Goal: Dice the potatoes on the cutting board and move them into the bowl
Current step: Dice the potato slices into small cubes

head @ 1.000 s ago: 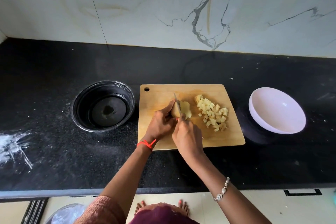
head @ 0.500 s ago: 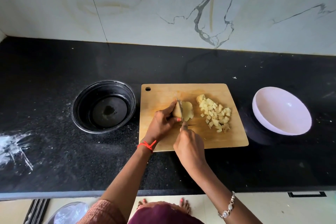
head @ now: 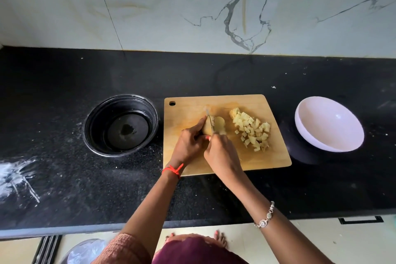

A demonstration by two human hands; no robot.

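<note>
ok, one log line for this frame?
phase: dicing; left hand: holds potato piece; right hand: knife cutting; diced pile: on cutting board; white bowl: empty

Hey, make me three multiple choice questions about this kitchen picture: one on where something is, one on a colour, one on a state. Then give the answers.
1. Where is the white bowl relative to the cutting board?
A) to its left
B) to its right
C) on top of it

2. What colour is the thread on the left wrist?
A) red
B) blue
C) green

3. What is in the white bowl?
A) nothing
B) potato cubes
C) water

Answers:
1 B: it stands on the counter past the board's right edge, apart from it.
2 A: a red thread is tied just behind the left hand.
3 A: its inside shows bare white, while the diced potato lies on the board.
</note>
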